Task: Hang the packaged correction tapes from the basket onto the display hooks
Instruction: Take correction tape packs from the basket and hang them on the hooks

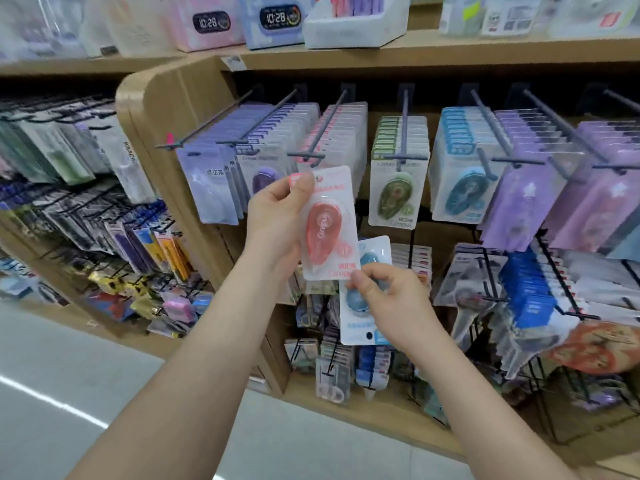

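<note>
Our left hand [277, 223] pinches the glossy clear blister pack with the red teardrop tape [327, 225]; our right hand [388, 299] grips the blue oval-tape pack [360, 306] below the rod-shaped hooks [320, 133].

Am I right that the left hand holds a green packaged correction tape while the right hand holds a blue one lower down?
Not quite: in the head view the left hand holds a coral-red packaged correction tape, not green. The right hand does hold a blue packaged correction tape lower down.
</note>
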Tool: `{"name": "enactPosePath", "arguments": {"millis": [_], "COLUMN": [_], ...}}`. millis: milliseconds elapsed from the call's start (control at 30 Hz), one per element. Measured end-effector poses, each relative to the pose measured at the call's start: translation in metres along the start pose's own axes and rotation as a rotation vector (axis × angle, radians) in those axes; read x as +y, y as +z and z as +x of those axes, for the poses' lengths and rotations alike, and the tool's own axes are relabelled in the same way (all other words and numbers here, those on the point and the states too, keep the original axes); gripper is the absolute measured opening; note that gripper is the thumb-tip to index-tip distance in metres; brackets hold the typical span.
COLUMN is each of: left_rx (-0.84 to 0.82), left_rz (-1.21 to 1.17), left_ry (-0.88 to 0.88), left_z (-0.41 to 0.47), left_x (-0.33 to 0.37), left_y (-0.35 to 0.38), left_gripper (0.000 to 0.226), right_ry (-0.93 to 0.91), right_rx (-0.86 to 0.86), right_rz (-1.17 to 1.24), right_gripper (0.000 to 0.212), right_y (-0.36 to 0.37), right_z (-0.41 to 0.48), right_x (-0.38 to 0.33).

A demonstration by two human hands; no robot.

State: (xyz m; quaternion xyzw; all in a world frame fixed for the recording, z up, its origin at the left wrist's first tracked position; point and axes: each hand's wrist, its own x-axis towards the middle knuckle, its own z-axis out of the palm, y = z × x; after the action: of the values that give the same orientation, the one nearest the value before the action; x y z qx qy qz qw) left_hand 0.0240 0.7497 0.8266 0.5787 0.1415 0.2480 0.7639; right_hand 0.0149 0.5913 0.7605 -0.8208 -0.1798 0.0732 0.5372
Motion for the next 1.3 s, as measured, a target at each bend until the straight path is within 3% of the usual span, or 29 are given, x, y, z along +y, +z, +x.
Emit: {"name": "enactPosePath", "arguments": {"millis": [133, 333, 767, 867, 1000, 1167, 1300], "left_rx": [0.057, 0.090, -0.034, 0.062, 0.159, 0.033, 0.032], "left_rz": [0.033, 0.119, 0.215, 0.425, 0.839, 1.157, 1.150], "left_ry": [0.088, 0.108, 0.029, 0.194, 0.447, 0.441, 0.452], "left_z": [0.020, 0.028, 0.036, 0.033, 0.001, -0.011, 0.003], "left_x": [-0.006, -0.008, 0.002, 0.003, -0.015, -0.027, -0.027], "left_y": [0.001, 0.004, -0.002, 0.000, -0.016, -0.022, -0.017], "left_gripper": [0.026, 0.020, 0.021, 0.012, 0.043, 0.064, 0.062], "right_ry": [0.016, 0.032, 0.065, 0.054, 0.032, -0.017, 0.035], "right_rx": [-0.021, -0.051, -0.070, -0.034, -0.005, -0.005, -0.040], "right_rz": [0.041, 0.101, 0.262, 0.288, 0.262, 0.189, 0.242], "right_gripper": [0.030, 0.029, 0.029, 0.029, 0.029, 0.027, 0.026], "right_y": [0.005, 0.004, 0.018, 0.019, 0.021, 0.020, 0.009], "right_z": [0.015, 0.024, 0.027, 0.027, 0.029, 0.033, 0.031], "right_x": [-0.004, -0.004, -0.003, -0.003, -0.004, -0.001, 0.000]}}
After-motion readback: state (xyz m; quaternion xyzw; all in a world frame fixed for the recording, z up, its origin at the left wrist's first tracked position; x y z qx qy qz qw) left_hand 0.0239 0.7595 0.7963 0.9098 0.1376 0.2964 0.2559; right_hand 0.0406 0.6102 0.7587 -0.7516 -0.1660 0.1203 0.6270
